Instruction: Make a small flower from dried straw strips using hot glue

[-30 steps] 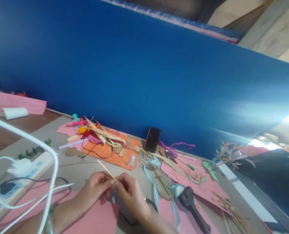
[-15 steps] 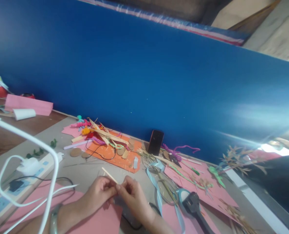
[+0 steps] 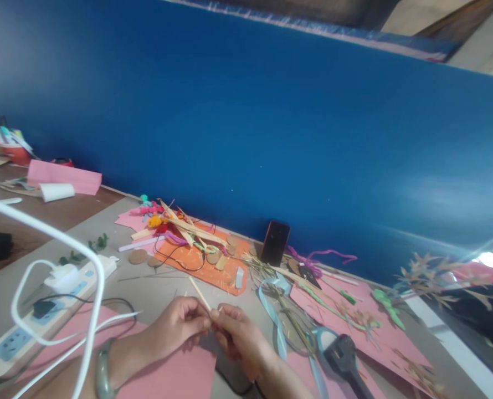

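Note:
A thin, pale wooden strip (image 3: pixel 199 292) slants up and to the left from between my fingers. My right hand (image 3: pixel 242 338) pinches its lower end between thumb and fingertips. Close against it, my left hand (image 3: pixel 184 321) has its fingers curled at the same end, thumb and fingertips pressed together. A bracelet circles my left wrist. Both hands are above a pink paper sheet (image 3: pixel 180 371) at the table's near side; the strip's lowest part is hidden by the fingers.
Left, a power strip (image 3: pixel 11 343) and a looping white cable (image 3: pixel 94 310). Behind the hands, an orange sheet (image 3: pixel 192 260) carries dry strips and scraps. A phone (image 3: pixel 275 244) leans on the blue partition (image 3: pixel 246 111). Right: blue ribbon (image 3: pixel 268 310), a black-handled tool (image 3: pixel 346 354), pink paper (image 3: pixel 400 343).
The strip has turned a little steeper in my fingers. My view has shifted slightly left, so the table things sit further right; both hands keep their pinch.

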Demonstrator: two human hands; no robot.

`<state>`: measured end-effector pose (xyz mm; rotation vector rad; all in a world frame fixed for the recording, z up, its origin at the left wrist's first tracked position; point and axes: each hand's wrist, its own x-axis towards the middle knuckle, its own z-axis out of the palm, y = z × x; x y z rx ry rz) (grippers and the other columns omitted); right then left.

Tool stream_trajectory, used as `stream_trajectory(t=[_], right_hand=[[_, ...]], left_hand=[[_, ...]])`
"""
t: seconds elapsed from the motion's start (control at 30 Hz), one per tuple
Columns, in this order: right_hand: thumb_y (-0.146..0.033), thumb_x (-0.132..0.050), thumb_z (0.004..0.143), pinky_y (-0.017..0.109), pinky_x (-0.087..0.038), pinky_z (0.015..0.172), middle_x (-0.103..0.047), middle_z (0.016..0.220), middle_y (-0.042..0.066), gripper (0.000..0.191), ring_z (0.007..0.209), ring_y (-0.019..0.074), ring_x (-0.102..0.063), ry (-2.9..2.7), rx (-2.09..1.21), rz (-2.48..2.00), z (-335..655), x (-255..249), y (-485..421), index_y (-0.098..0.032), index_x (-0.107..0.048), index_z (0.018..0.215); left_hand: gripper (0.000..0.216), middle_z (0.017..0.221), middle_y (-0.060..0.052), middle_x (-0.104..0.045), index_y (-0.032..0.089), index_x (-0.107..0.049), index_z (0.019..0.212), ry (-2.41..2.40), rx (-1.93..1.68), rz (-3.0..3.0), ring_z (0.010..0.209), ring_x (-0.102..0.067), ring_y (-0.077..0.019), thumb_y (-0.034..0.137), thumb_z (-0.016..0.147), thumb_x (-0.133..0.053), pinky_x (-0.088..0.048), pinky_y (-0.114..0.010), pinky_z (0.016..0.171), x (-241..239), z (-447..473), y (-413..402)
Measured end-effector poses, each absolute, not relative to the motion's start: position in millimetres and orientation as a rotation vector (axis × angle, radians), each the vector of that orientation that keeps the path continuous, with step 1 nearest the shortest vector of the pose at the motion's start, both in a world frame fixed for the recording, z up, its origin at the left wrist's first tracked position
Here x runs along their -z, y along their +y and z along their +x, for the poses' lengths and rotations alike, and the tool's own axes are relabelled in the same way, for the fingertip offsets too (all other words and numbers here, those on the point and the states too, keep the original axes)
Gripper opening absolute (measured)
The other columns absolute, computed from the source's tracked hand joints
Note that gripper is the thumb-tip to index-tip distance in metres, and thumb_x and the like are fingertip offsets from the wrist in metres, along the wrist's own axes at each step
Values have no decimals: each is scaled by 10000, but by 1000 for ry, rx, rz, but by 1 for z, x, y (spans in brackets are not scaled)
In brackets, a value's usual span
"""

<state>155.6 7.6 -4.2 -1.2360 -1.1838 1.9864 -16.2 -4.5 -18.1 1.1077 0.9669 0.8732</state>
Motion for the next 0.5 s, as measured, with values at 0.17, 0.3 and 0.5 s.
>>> stream_trajectory(t=[0.17,0.3,0.5], right_hand=[[-504,-685,727,196,-76,351,-380,411,-108,406,334,34,-175,-1017,-2096,-1181,160,-2,10,-202,-430,633],[-555,-681,717,192,-53,371,-329,427,-121,464,355,24,-113,-937,-2017,-1173,165,-12,16,-209,-382,637],[-482,-739,694,194,-94,380,-333,477,-121,395,376,25,-167,-1149,-1769,-1219,158,-13,12,-197,-465,715]], left_hand=[[316,533,5,-564,143,-597,672,936,-859,1082,414,-491,-90,440,747,-671,-390,-191,378,9,-18,-6],[303,573,-10,-593,143,-613,685,955,-865,1020,438,-505,-97,433,728,-692,-397,-190,370,4,-21,-4],[319,552,-9,-592,143,-636,716,1008,-907,1013,420,-506,-98,459,751,-669,-411,-197,381,17,-19,-3]])
